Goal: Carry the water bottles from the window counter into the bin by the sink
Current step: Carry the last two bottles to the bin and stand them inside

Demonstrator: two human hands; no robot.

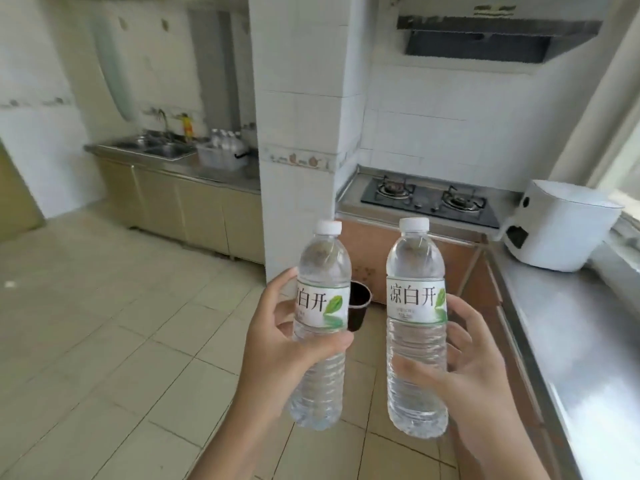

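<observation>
The left hand [277,344] grips one water bottle [320,327] around its label, and the right hand [464,372] grips a second bottle [415,327] below its label. Both bottles stand nearly upright, with white caps on top. Between the two hands, lower on the floor, sits a dark cup [358,306]. Far beyond the left hand, a bin [216,155] with bottles stands on the bench [221,174] beside the sink [162,148]. To the right of the right hand runs another bench [571,323] with a white appliance [561,230].
</observation>
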